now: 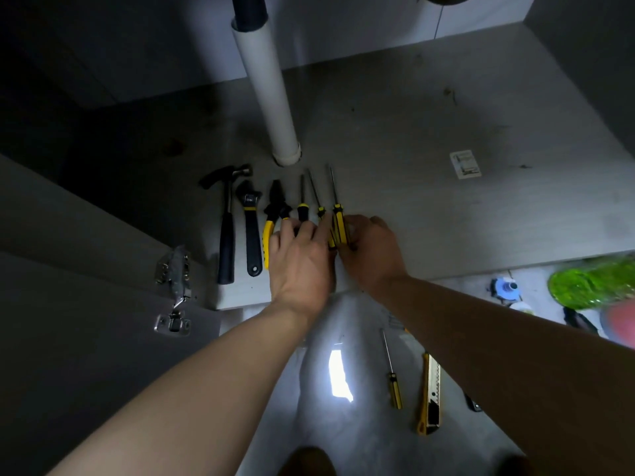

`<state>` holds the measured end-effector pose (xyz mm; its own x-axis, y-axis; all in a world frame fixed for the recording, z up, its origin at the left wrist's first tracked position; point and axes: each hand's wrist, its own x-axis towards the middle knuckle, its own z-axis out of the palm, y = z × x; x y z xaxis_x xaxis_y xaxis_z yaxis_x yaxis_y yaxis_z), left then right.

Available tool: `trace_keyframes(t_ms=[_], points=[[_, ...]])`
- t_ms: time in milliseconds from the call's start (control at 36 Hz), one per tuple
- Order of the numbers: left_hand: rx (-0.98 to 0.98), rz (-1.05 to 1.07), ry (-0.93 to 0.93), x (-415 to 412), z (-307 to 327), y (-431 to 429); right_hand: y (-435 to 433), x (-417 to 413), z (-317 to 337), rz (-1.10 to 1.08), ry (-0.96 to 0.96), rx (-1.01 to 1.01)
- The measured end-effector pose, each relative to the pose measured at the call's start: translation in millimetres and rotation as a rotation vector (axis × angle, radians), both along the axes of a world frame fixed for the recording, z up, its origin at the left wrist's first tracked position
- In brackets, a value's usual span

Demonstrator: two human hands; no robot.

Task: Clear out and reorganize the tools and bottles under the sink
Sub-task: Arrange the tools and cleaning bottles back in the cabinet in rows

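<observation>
Plainly the row is nearly set: the right grip (369, 250) pinches the handle of the rightmost screwdriver (339, 219) on the cabinet floor (446, 207), the left grip (299, 255) lying flat across neighbouring handles; a careless nudge could roll those round handles and skew the line; counted there: one hammer (226, 235), one wrench (251, 231), one pliers (272, 206), three screwdrivers; outside, one small screwdriver (393, 383), one utility knife (431, 396).

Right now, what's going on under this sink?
A person is lining tools up on the cabinet floor in front of the drain pipe: hammer, wrench, pliers, then screwdrivers. The right hand pinches the rightmost screwdriver by its handle; the left hand rests its fingers on the neighbouring handles. A thin screwdriver and a utility knife lie outside the cabinet.
</observation>
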<state>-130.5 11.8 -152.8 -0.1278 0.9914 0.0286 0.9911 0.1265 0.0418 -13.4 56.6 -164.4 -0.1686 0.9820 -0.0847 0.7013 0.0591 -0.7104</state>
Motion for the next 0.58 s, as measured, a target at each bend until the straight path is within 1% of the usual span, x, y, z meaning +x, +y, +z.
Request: trace_keyframes(t_ms=[139, 417, 528, 583], points=[[-0.024, -0.027, 0.0, -3, 2, 1, 1, 0, -2, 0.026, 0.005, -0.003], [0.003, -0.008, -0.021, -6, 5, -6, 2, -1, -6, 0.061, 0.023, -0.014], [-0.014, -0.013, -0.011, -5, 4, -7, 4, 10, -5, 0.09, 0.021, -0.048], [0.0, -0.017, 0.001, -5, 4, -10, 2, 26, 0, 0.139, 0.043, -0.053]])
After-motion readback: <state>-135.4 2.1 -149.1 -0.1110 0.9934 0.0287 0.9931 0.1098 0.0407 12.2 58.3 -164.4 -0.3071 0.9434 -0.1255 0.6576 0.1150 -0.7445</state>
